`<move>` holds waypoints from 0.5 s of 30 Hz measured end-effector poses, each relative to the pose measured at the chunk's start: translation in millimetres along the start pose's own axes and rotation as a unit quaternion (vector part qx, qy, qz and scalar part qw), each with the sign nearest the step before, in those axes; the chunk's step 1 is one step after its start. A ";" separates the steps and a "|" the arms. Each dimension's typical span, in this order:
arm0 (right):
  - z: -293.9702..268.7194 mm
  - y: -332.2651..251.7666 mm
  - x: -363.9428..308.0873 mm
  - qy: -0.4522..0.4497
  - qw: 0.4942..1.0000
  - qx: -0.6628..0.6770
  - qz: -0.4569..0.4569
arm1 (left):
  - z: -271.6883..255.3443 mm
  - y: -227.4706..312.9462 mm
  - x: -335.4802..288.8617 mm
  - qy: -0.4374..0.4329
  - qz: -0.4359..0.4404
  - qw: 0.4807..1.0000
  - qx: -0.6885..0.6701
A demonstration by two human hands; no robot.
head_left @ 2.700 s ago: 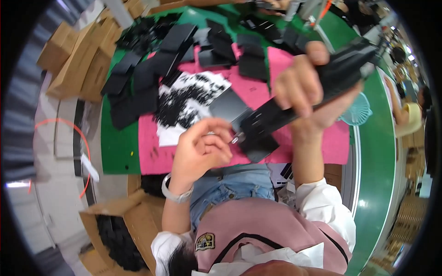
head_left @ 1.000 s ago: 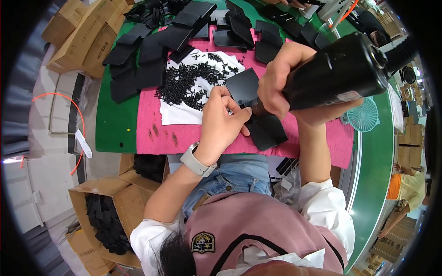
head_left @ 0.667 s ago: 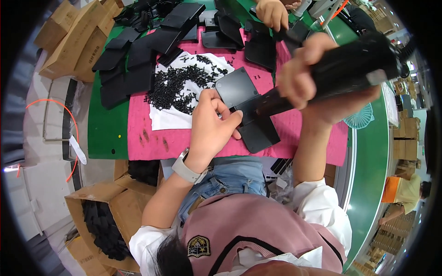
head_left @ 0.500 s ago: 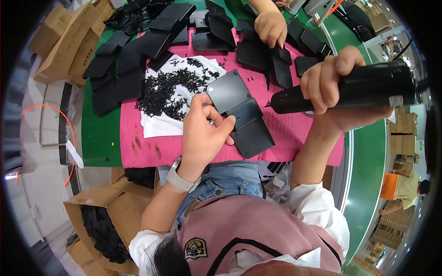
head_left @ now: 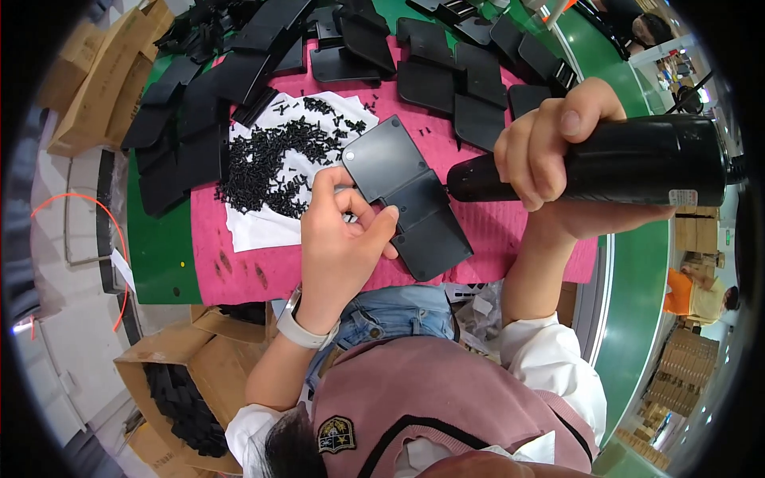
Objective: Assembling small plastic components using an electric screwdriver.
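My left hand (head_left: pixel 339 247) pinches a black plastic plate (head_left: pixel 434 239) along its left edge, thumb on top. The plate is made of joined flat panels with rounded corners and lies slanted above the pink mat (head_left: pixel 518 259). In my right hand (head_left: pixel 546 155) is a black electric screwdriver (head_left: pixel 645 163), held sideways, its nose at the plate's right edge. Whether its bit touches the plate is hidden. Left of the plate, a heap of small black screws (head_left: pixel 267 163) is spread on a white cloth (head_left: pixel 255 233).
Stacked black plates (head_left: pixel 199 119) cover the mat's left; more black plates (head_left: pixel 482 119) lie at its far right. The green table (head_left: pixel 159 267) surrounds the mat. A cardboard box (head_left: pixel 171 346) of black parts stands below left. Another person (head_left: pixel 701 295) is far right.
The screwdriver's nose has moved left to the plate's edge. A co-worker's hand has left the black plates at the far side. The whole view has shifted slightly.
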State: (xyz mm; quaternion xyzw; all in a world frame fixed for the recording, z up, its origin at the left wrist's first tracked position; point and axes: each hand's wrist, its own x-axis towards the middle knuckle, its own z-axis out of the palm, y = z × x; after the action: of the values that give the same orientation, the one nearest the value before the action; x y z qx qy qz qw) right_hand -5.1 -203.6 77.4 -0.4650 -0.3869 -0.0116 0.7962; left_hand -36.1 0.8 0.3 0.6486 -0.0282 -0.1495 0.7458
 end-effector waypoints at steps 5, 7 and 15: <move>8.1 5.1 -1.5 0.055 0.998 0.000 0.012 | -1.4 0.1 -0.2 -0.004 0.003 1.000 0.019; 9.0 8.6 1.5 0.037 0.999 -0.011 0.013 | -1.6 -0.6 -0.1 -0.004 0.001 1.000 0.023; 14.7 16.6 13.8 0.084 0.995 -0.008 0.055 | -0.7 -3.7 -0.4 -0.005 0.005 1.000 -0.021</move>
State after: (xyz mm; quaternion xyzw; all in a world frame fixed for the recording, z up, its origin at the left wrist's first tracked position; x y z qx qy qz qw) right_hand 1.9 -178.5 77.8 -0.4897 -0.2920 -0.0097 0.8215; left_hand -37.1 1.2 -3.3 0.6318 -0.0319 -0.1494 0.7599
